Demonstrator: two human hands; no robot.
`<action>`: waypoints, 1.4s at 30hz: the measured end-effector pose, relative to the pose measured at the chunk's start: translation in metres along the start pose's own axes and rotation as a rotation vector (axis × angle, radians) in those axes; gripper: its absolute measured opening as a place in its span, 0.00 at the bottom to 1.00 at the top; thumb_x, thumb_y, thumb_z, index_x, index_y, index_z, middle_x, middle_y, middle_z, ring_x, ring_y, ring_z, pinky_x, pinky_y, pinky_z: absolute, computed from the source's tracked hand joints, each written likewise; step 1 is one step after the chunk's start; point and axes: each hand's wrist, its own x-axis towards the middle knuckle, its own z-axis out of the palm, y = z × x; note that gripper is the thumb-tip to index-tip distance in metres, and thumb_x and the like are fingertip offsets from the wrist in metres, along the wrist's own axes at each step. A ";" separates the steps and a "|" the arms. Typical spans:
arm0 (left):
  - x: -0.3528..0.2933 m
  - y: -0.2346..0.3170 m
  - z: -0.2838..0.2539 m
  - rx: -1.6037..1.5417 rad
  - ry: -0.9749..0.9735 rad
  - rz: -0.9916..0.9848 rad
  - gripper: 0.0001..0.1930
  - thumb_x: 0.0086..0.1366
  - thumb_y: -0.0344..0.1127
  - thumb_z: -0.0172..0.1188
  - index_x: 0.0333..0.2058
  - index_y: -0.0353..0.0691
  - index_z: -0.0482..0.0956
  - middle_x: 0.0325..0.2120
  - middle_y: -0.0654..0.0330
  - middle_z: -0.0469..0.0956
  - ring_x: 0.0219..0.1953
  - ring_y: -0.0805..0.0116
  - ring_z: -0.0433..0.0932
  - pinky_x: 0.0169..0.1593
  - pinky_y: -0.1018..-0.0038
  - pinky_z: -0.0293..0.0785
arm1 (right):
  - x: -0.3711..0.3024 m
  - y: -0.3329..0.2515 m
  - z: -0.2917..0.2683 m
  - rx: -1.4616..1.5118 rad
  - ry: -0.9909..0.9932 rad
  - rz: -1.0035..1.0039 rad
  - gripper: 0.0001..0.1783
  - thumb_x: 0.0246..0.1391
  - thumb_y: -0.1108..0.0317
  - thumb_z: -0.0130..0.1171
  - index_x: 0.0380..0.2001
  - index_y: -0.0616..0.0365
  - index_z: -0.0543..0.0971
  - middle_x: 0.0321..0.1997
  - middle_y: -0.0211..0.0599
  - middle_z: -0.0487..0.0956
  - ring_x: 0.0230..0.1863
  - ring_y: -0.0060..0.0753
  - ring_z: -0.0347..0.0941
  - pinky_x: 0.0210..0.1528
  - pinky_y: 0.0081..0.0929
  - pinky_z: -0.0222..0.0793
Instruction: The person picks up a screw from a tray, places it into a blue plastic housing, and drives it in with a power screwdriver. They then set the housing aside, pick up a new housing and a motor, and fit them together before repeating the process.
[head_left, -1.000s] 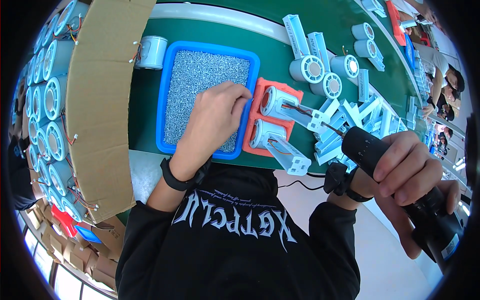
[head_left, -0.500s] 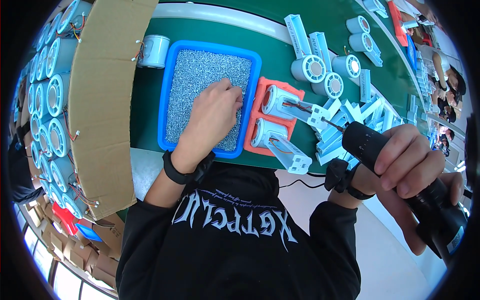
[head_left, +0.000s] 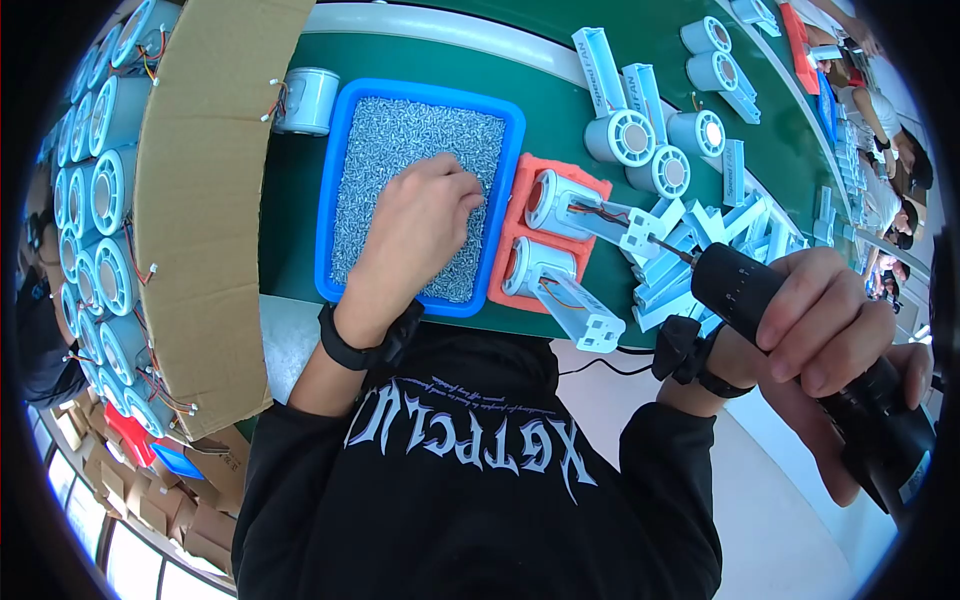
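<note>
My left hand (head_left: 415,220) rests over small silver screws (head_left: 405,130) in a blue tray (head_left: 334,190). Its fingers are drawn together at the screws; anything between them is hidden. In my right hand (head_left: 832,325) is a black electric screwdriver (head_left: 738,285), its bit pointing left toward the end of a pale blue handle (head_left: 638,232). Whether the bit touches it, I cannot tell. That handle joins a round motor housing (head_left: 562,203) lying in an orange-red holder (head_left: 504,270). A second housing (head_left: 545,264) with a handle lies in the holder's nearer slot, wires showing.
At left, a cardboard box (head_left: 205,220) holds several wired motor housings. One housing (head_left: 310,100) stands beyond the tray's left corner. Loose pale blue handles (head_left: 670,280) are heaped right of the holder, with assembled fans (head_left: 622,138) behind. Other people work at far right.
My left hand shifts slightly left within the screws, fingers still drawn together. The screwdriver moves a little to the right in my right hand.
</note>
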 end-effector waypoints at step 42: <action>0.012 0.035 0.036 -0.698 0.213 0.106 0.09 0.48 0.20 0.61 0.30 0.37 0.78 0.26 0.58 0.78 0.30 0.68 0.78 0.33 0.76 0.73 | -0.017 -0.019 -0.020 0.155 0.323 -0.094 0.39 0.30 0.30 0.60 0.39 0.51 0.74 0.21 0.23 0.73 0.17 0.17 0.71 0.25 0.14 0.67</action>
